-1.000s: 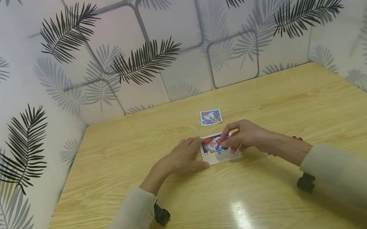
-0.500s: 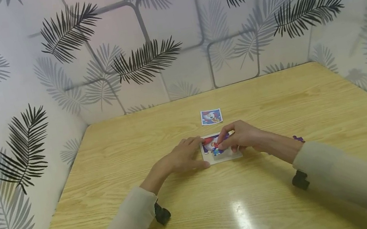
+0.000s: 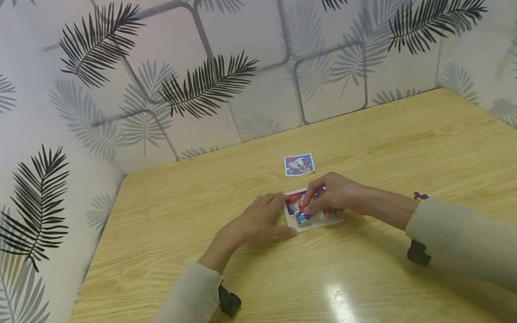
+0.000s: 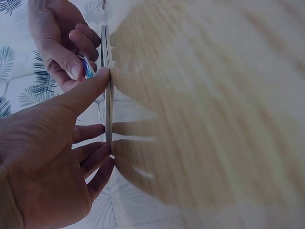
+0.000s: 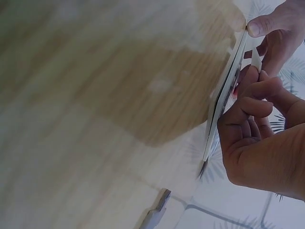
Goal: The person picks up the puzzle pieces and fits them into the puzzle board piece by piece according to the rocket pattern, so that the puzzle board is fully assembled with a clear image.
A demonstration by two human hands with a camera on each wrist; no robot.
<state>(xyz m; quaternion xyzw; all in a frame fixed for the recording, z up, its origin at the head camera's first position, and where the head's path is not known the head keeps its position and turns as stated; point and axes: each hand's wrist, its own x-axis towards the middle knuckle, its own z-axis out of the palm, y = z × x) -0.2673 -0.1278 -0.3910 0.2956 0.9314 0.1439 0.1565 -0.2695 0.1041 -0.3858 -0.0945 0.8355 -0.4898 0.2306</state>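
Observation:
A small jigsaw puzzle board [image 3: 319, 225] lies mid-table, with part of a colourful picture across its upper portion and a pale bare strip along the near side. My left hand [image 3: 263, 219] rests at its left end, thumb on the near corner and fingers at the far corner. Over the board, my right hand [image 3: 339, 193] pinches a puzzle piece [image 3: 302, 217] between thumb and index finger. The right wrist view shows that piece [image 5: 256, 61] tilted up off the board, its pale side visible. My right fingers hide the board's right part.
A square picture card [image 3: 299, 164] lies just beyond the board. A loose purple puzzle piece [image 3: 419, 195] sits to the right, partly behind my right forearm. Patterned walls rise behind the wooden table [image 3: 282, 296] and on both sides.
My right hand has shifted slightly left and toward the board's near side with the puzzle piece, which now sits lower over the pale strip. My left hand keeps its place.

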